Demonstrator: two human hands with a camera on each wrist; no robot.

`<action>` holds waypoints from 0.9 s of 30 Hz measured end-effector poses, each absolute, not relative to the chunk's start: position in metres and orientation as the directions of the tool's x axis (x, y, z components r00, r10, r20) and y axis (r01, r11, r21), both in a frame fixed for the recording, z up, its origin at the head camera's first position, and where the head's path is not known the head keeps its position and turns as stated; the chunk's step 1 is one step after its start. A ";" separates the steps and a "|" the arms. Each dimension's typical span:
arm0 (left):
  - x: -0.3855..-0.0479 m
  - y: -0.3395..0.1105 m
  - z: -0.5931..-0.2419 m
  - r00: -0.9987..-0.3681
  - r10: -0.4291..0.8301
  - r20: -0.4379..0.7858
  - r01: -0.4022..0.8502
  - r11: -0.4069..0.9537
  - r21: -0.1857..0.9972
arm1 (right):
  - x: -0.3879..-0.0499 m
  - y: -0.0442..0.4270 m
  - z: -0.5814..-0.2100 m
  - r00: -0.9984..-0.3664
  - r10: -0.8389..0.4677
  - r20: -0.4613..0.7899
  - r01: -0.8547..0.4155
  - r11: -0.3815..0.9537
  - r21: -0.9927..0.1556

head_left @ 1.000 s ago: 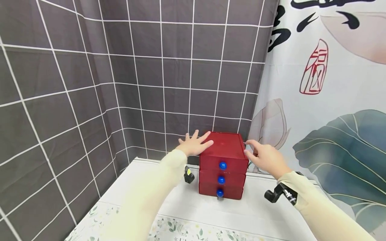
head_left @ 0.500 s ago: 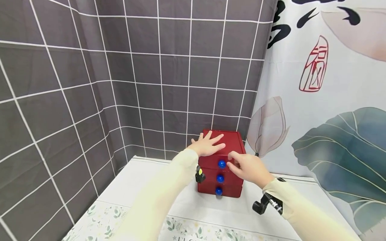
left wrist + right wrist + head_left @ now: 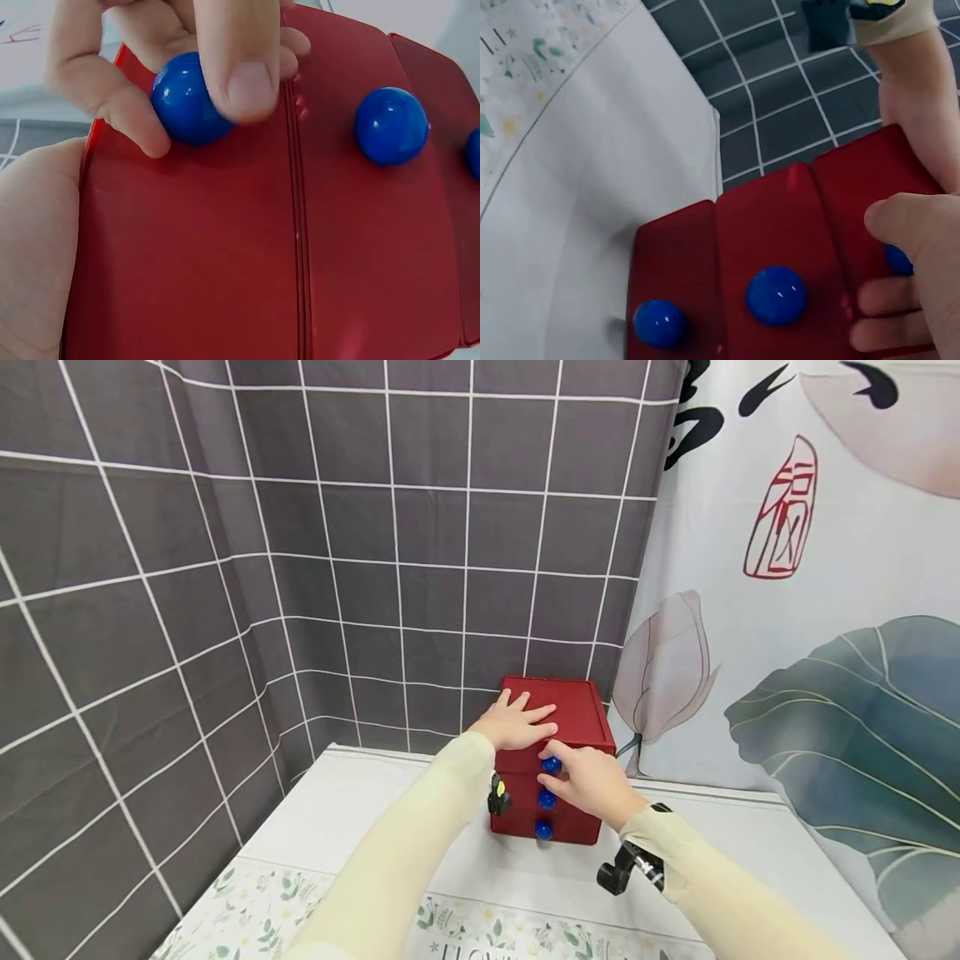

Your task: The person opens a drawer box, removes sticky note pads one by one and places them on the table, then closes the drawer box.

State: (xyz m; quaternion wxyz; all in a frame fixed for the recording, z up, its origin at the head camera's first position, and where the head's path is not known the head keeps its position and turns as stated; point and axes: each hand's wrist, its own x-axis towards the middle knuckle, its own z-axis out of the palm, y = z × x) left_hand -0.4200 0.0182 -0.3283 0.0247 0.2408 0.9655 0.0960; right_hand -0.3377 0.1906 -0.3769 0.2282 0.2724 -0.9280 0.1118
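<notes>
A small red drawer cabinet (image 3: 577,706) has three stacked drawers, each with a round blue knob. My left hand (image 3: 513,723) rests on the cabinet's top with its fingers spread. At the top drawer, my right hand (image 3: 588,779) has thumb and forefinger around the top knob (image 3: 184,105), pinching it from two sides. The middle knob (image 3: 391,126) and the bottom knob (image 3: 659,324) are untouched. All the drawers look closed in the head view. In the right wrist view, most of the top knob hides behind the right hand.
The cabinet stands on a white tabletop (image 3: 375,802), near its back edge. A floral printed strip (image 3: 258,902) crosses the front. Behind hangs a grey cloth with a white grid (image 3: 435,593); to its right is a white printed curtain (image 3: 697,552).
My right hand has moved left from beside the cabinet to the top drawer's knob. The left hand has shifted slightly right, onto the cabinet's top. The drawers look unchanged.
</notes>
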 end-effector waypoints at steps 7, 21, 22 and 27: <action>-0.422 0.018 -0.327 -0.894 0.449 -0.001 0.437 0.871 0.226 | -0.351 0.184 -0.393 -0.525 -0.484 0.700 -0.529 0.830 0.177; -0.417 0.017 -0.326 -0.900 0.435 -0.018 0.416 0.871 0.261 | -0.350 0.178 -0.400 -0.466 -0.441 0.767 -0.519 0.838 0.167; -0.418 0.017 -0.326 -0.900 0.436 -0.015 0.418 0.870 0.262 | -0.349 0.178 -0.400 -0.462 -0.443 0.768 -0.520 0.837 0.170; -0.418 0.018 -0.328 -0.898 0.439 -0.020 0.421 0.871 0.253 | -0.347 0.180 -0.403 -0.447 -0.448 0.774 -0.522 0.833 0.181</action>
